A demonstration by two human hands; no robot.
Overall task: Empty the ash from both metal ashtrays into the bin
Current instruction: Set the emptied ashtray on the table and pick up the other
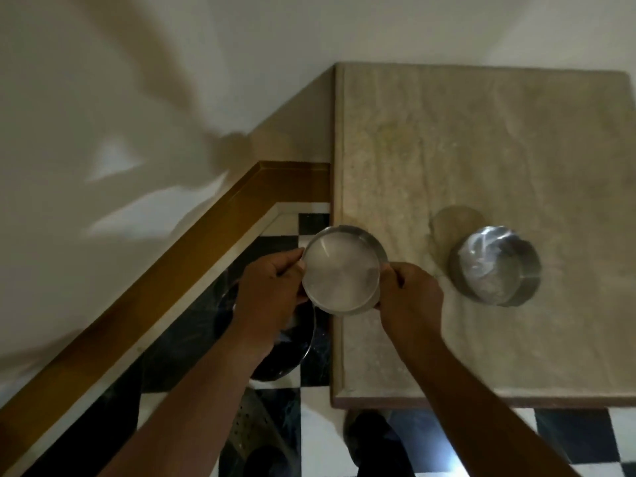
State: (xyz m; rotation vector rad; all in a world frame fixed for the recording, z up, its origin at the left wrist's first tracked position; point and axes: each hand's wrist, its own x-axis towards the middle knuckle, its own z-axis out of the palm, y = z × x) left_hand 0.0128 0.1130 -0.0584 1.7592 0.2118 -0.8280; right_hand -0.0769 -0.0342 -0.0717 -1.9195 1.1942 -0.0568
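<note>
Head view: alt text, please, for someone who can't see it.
Both hands, left hand and right hand, hold a metal ashtray at the stone table's left edge, above a dark bin on the checkered floor. A second ashtray sits on the table.

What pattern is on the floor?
Black and white checks on the floor, like a chessboard, seen in the head view beside the table.

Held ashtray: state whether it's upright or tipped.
Tipped: the held ashtray shows its flat underside, gripped between both hands over the table edge.
</note>
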